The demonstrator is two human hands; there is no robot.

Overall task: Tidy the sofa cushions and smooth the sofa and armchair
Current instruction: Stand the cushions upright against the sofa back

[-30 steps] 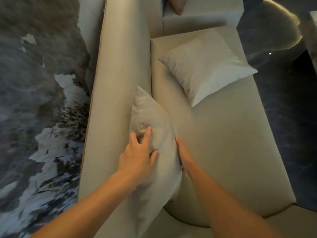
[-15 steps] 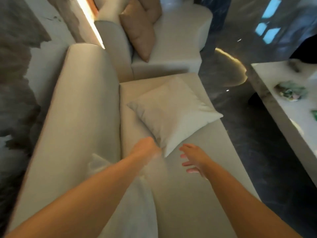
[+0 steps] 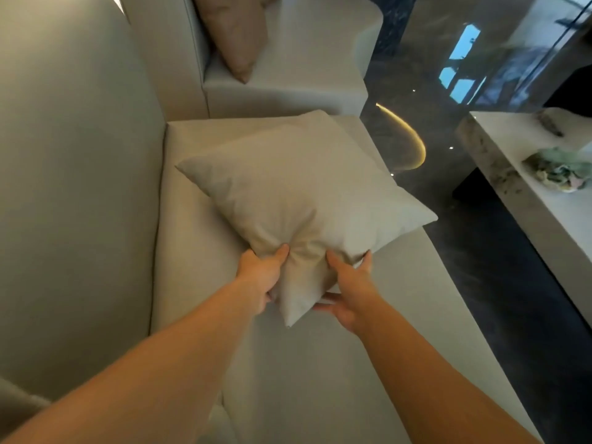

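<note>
A square beige cushion (image 3: pixel 298 193) lies flat on the pale sofa seat (image 3: pixel 320 363), turned like a diamond with one corner toward me. My left hand (image 3: pixel 261 278) grips that near corner from the left, thumb pressed into the fabric. My right hand (image 3: pixel 347 290) holds the same corner from the right, fingers under the edge and thumb on top. The fabric bunches between my two hands. The sofa backrest (image 3: pixel 77 203) rises along the left.
A tan cushion (image 3: pixel 238 33) leans on the neighbouring seat section (image 3: pixel 301 78) beyond. A white marble low table (image 3: pixel 538 193) with a greenish ornament (image 3: pixel 559 171) stands to the right across a dark glossy floor (image 3: pixel 480 283). Another cushion's corner (image 3: pixel 16 408) shows at bottom left.
My hands have left the upright cushion by the backrest. They reached forward and now both grip the near corner of the flat cushion. My view has moved forward along the sofa.
</note>
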